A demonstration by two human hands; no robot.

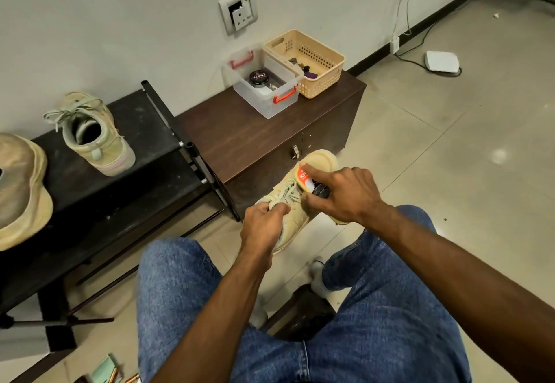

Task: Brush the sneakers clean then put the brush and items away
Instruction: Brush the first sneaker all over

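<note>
I hold a tan sneaker [318, 161] in the air above my knees, in front of the brown cabinet. My left hand [262, 225] grips it at the collar and laces. My right hand [345, 194] holds a brush [304, 176] with a red and white back against the sneaker's upper, index finger stretched along the brush. The brush's bristles are hidden. The second tan sneaker [96, 136] stands upright on the black shoe rack [144, 118] at the left.
On the brown cabinet [240, 139] stand a clear plastic box [264, 103] holding a black polish tin [259, 78] and a beige basket [318, 82] with small items. A tan hat [21, 190] lies on the rack's left end. Tiled floor stretches to the right.
</note>
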